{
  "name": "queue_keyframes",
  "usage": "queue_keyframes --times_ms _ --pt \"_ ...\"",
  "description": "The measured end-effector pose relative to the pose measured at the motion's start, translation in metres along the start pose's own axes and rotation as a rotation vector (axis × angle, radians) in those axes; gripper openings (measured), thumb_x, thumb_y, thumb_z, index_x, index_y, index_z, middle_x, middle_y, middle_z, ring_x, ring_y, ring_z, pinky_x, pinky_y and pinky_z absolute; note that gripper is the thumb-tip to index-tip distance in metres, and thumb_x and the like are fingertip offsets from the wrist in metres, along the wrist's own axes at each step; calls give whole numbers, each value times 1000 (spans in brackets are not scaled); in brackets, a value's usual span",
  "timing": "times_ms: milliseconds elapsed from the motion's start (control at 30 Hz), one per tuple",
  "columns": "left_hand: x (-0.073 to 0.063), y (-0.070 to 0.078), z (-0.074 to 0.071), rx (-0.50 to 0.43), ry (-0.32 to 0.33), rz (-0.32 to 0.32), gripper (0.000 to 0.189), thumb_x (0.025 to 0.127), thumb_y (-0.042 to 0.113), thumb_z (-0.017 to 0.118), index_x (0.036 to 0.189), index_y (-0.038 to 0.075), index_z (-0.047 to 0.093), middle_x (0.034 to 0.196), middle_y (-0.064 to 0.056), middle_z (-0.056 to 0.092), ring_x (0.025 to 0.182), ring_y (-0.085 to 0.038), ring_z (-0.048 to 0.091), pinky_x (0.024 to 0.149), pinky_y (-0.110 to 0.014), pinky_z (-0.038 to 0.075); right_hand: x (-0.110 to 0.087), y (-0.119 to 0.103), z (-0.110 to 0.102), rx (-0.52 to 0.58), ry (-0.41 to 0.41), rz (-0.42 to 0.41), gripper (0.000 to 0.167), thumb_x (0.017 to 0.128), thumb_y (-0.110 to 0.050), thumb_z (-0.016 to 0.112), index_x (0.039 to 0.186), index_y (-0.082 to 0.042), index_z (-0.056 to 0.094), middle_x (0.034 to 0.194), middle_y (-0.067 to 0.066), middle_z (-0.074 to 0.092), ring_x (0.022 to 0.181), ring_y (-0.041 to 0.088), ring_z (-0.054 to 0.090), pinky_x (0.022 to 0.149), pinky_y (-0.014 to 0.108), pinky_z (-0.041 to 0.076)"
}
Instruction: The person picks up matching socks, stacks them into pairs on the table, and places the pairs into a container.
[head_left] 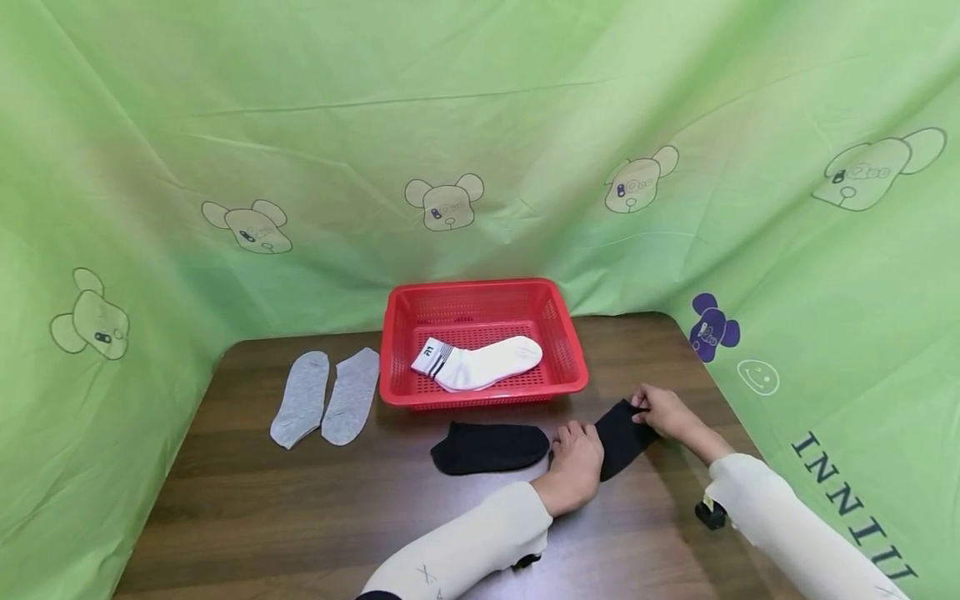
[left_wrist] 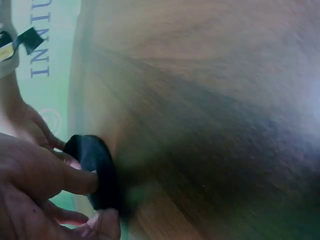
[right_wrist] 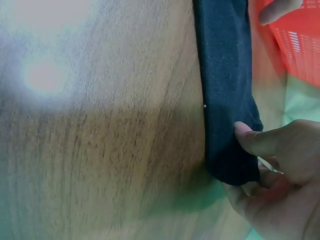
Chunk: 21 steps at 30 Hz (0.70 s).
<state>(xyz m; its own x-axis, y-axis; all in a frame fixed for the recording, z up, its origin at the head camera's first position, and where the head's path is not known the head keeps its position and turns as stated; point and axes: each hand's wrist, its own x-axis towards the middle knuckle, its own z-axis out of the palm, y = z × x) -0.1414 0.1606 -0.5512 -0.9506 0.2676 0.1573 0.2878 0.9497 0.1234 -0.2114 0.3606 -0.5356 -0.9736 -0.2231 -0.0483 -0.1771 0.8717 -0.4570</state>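
Note:
A black sock [head_left: 624,440] is stretched between both hands at the right of the table. My left hand [head_left: 576,467] holds its near-left end; in the left wrist view, the thumb and a finger pinch the dark fabric [left_wrist: 95,160]. The other end is pinched by my right hand [head_left: 663,412], with the thumb [right_wrist: 255,140] on top of the sock [right_wrist: 227,90] in the right wrist view. Just left of the left hand, a second black sock [head_left: 491,448] lies flat on the table.
A red plastic basket [head_left: 483,400] stands at the back of the wooden table [head_left: 315,517], with white socks [head_left: 498,365] inside. Two grey socks [head_left: 303,396] lie side by side to its left. Green printed cloth [head_left: 450,100] surrounds the table at the back and sides.

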Motion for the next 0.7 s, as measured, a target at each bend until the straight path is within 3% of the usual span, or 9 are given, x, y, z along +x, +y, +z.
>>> queue_keyframes --times_ms 167,267,400,533,700 --pt "5 -9 -15 -132 -151 11 68 75 23 87 134 5 57 104 -9 66 94 -22 59 83 -29 52 -4 -4 -3 43 -29 11 20 82 0 78 94 4 63 85 14 65 82 26 62 76 38 51" --pt "4 -26 -27 -198 -169 78 52 76 16 84 122 6 62 98 -6 70 93 -23 60 86 -30 52 -7 -13 -6 97 -54 35 19 84 -3 77 98 5 65 87 13 67 82 22 62 76 32 50" --pt "-1 -55 -46 -320 -164 164 30 76 9 79 102 9 64 90 -1 70 88 -22 61 82 -30 49 -16 -31 -13 251 -88 77 21 87 -5 74 101 7 63 86 9 62 81 14 55 73 24 45" --pt "-9 -84 -67 -564 -221 115 25 80 10 80 102 6 70 90 -2 72 86 -17 65 79 -24 49 -31 -53 -18 474 -142 135 24 89 -6 70 105 9 59 87 4 58 79 8 52 70 22 44" --pt "-23 -118 -86 -911 -281 -35 21 79 5 84 95 5 70 81 -3 68 73 -7 57 67 -21 48 -43 -75 -15 715 -231 182 29 93 -9 67 110 11 56 86 -4 59 77 3 56 68 22 48"
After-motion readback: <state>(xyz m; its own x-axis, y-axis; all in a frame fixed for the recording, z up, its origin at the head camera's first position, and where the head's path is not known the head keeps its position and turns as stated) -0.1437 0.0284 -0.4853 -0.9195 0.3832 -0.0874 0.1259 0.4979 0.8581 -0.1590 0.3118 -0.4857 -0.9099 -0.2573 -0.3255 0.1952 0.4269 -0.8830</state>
